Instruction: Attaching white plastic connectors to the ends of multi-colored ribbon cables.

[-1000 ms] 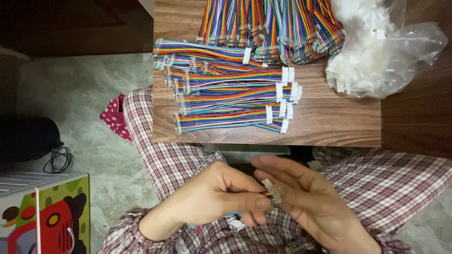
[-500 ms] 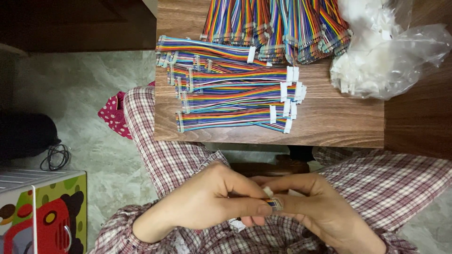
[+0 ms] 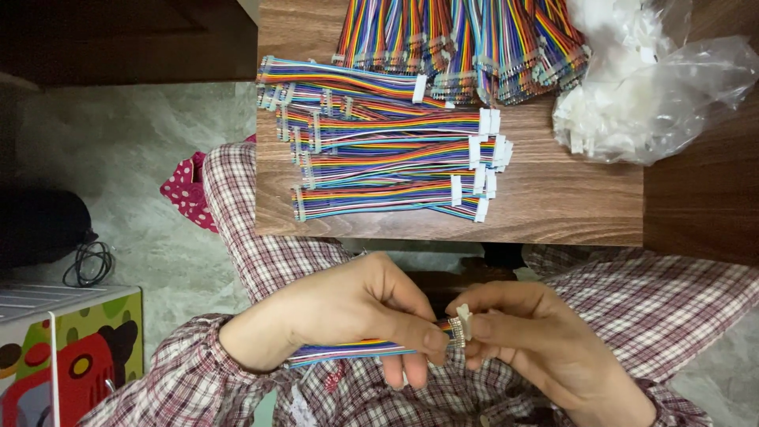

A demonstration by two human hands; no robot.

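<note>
Left hand (image 3: 356, 308) pinches rainbow ribbon cable (image 3: 348, 349); right hand (image 3: 522, 332) apparently pinches its white connector (image 3: 462, 322).

We note both hands bare: left hand (image 3: 348, 304), right hand (image 3: 526, 336). Long sleeves (image 3: 198, 379) and trousers (image 3: 273, 253) below the counter (image 3: 553, 205), red-white-dark plaid; cuffs at wrists.

Single head-mounted camera, facing steeply downward over the wearer's lap, hands close at lower frame, desk (image 3: 553, 213) edge across upper frame, floor (image 3: 134, 182) at left, no second view
</note>
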